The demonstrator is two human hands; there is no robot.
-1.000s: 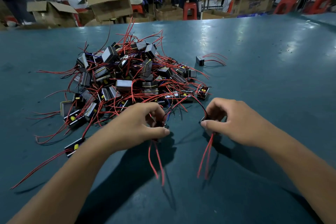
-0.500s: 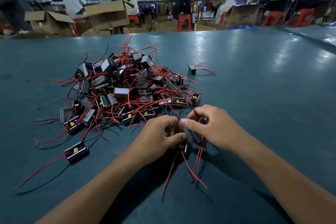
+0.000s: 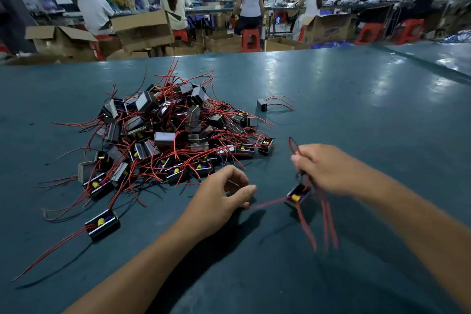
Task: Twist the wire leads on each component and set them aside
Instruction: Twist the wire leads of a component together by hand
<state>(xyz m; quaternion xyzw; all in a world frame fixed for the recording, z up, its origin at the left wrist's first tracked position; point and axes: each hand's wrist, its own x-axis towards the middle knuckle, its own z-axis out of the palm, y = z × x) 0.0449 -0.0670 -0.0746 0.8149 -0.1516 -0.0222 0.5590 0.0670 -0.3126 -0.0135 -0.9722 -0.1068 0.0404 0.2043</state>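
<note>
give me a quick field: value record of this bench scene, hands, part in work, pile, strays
left hand: pinches one red lead of the component
right hand: grips a bundle of red wire leads
component in work: small black box, yellow part inside, between the hands
pile: black boxed components tangled in red wires, on the teal table
stray component: alone, beyond the pile

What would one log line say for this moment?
step: twisting leads | left hand: pinches red lead | right hand: grips wires above component | pile: waiting
</note>
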